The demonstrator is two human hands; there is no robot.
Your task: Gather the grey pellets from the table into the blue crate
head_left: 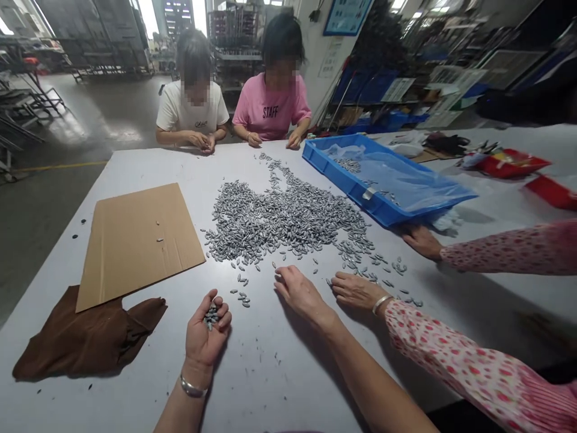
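Note:
My left hand (210,325), palm up and with a metal bangle at the wrist, is closed around several small grey spindle-shaped pieces (211,316). Just in front of the big pile of the same pieces (288,219), my right hand (300,291) reaches over the table palm down, fingers bent and a little apart. A single loose piece (274,264) lies by its fingertips. A few more loose pieces (243,299) rest on the white table (252,385) between my hands.
A cardboard sheet (139,240) partly covers a brown cloth (90,337) at left. At right stands a blue tray (383,180) lined with plastic. Close to my right hand is a co-worker's hand (360,291) in a patterned sleeve. Two people (273,108) work across the table.

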